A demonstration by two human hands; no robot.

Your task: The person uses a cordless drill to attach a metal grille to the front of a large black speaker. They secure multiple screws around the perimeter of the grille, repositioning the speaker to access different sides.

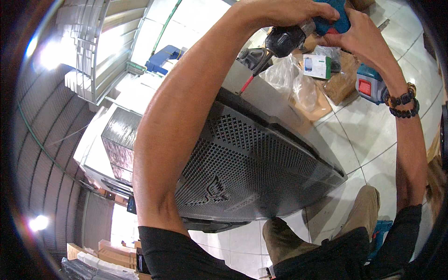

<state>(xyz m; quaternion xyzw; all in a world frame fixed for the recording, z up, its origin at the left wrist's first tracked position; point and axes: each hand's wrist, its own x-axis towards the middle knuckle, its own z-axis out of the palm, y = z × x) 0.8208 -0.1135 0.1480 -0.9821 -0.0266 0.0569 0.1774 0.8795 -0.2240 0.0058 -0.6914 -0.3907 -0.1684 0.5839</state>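
Observation:
A cordless drill with a blue body and black chuck is held in both my hands near the top of the head view. My left hand is closed over the drill's upper body. My right hand is wrapped around its handle, above the blue and grey battery. A red-sleeved driver bit points down to the edge of a large dark cabinet, apparently a loudspeaker. Its perforated black grille carries a bird-shaped emblem. My left forearm hides part of the cabinet.
Clear plastic bags, a small white and green box and torn cardboard lie on the tiled floor beyond the cabinet. Another blue power tool sits by my right leg. A film-wrapped stack stands at the left.

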